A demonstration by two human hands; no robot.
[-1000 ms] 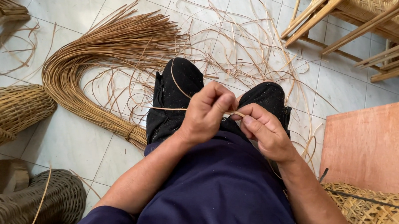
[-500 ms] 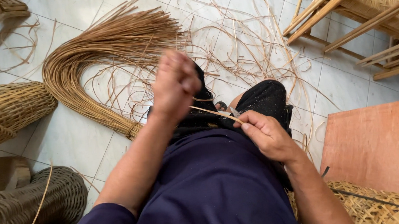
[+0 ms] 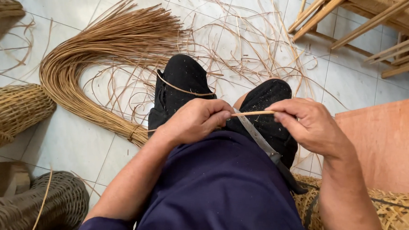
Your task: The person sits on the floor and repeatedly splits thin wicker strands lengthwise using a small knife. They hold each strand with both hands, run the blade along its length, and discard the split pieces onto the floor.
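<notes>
1. White floor tiles [image 3: 67, 146] fill the view, strewn with loose pale strands toward 12 o'clock, and wooden frame legs [image 3: 352, 25] stand at 1 o'clock.
2. Sweeping from 12 round to 9 o'clock lies a big bound sheaf of rattan strips [image 3: 93, 56], its tied neck close to the person's left knee.
3. Woven baskets sit at 9 o'clock [image 3: 9, 112] and 7 o'clock [image 3: 52, 205]; an orange board [image 3: 384, 144] lies at 3 o'clock, with open-weave matting [image 3: 391, 216] at 5 o'clock.
4. Half a second ago the left hand [image 3: 195, 121] was raised high toward 11 o'clock. Now it is back down over the lap, curled closed, thumb and forefinger pinching the near end of a thin rattan strip [image 3: 254, 113].
5. The right hand [image 3: 308, 125] has stayed at about 2 o'clock of the lap, fingers loosely bent, fingertips gripping the other end of that strip.
6. A knife blade [image 3: 258, 137] lies slanted across the lap just under the strip, its dark handle toward 5 o'clock; neither hand visibly grips it.
7. My reading: one long pulling stroke has ended and the strip is reset level between both hands, above the blade, for another pass.
</notes>
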